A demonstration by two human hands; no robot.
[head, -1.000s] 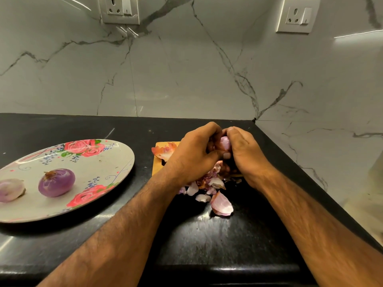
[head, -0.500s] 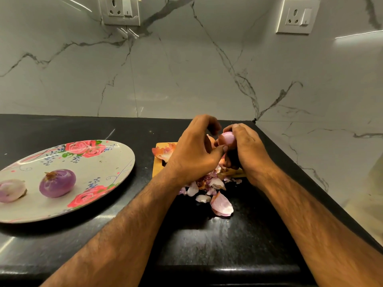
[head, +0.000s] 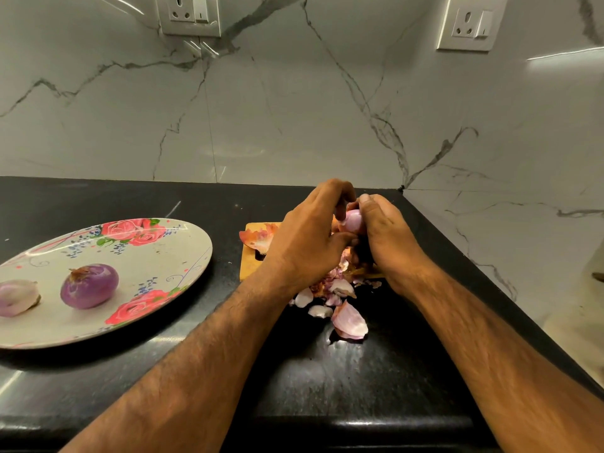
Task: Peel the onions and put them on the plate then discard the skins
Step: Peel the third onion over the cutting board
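From the head camera we see our left hand [head: 310, 237] and right hand [head: 389, 237] both closed around a small pale-pink half-peeled onion [head: 354, 220], held above the orange wooden board [head: 250, 268]. Loose pink skins [head: 348, 318] lie at six o'clock from it. At nine o'clock, the floral plate [head: 157, 256] holds a purple peeled onion [head: 89, 286] and a paler one [head: 18, 297].

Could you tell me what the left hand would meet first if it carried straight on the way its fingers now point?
The left hand points right and slightly away; its fingers already touch the onion held between both hands. Right behind it is the right hand, so that way is blocked at once.
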